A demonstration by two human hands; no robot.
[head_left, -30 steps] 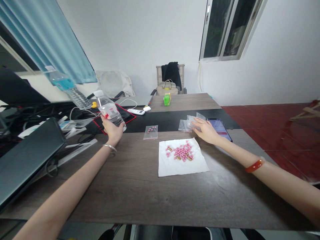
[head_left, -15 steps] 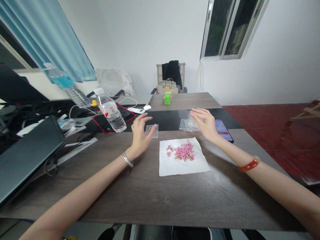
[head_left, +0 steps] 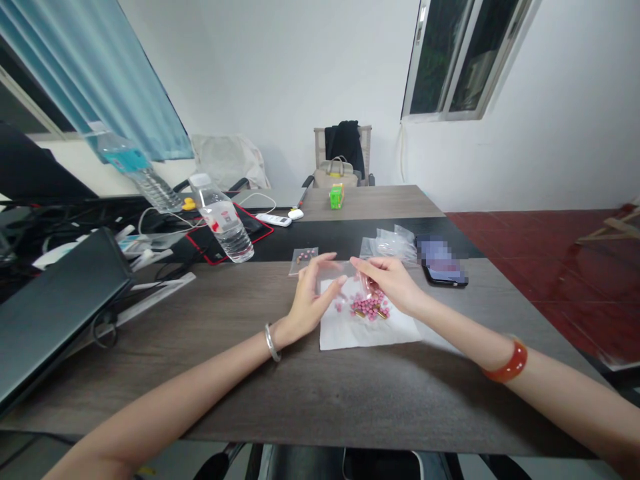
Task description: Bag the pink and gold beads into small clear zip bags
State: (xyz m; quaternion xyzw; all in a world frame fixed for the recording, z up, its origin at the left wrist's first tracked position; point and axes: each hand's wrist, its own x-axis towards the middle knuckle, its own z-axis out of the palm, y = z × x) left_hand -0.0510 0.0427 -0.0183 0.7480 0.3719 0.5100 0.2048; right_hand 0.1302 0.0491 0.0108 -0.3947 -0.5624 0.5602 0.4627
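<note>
A white paper sheet [head_left: 345, 337] lies on the table with a heap of small pink pills [head_left: 369, 308] and a few gold-brown capsules on it. Over its back edge, my right hand [head_left: 395, 283] pinches a clear plastic bag [head_left: 363, 283]. My left hand [head_left: 315, 297] is at the bag's left side, thumb and fingers apart. To the left behind, a small clear bag [head_left: 303, 261] with several pills in it lies flat. More clear bags [head_left: 393, 245] are piled on the dark strip behind my right hand.
A phone [head_left: 443, 262] lies right of the bags. Water bottles [head_left: 227, 227], a remote [head_left: 273, 219], cables and a dark laptop [head_left: 65, 307] stand or lie at the left. A small green box [head_left: 336, 197] is farther back.
My right hand has moved from the bag pile toward the sheet, now with a clear bag in its fingers. My left hand has moved right, away from the small filled bag, to meet it.
</note>
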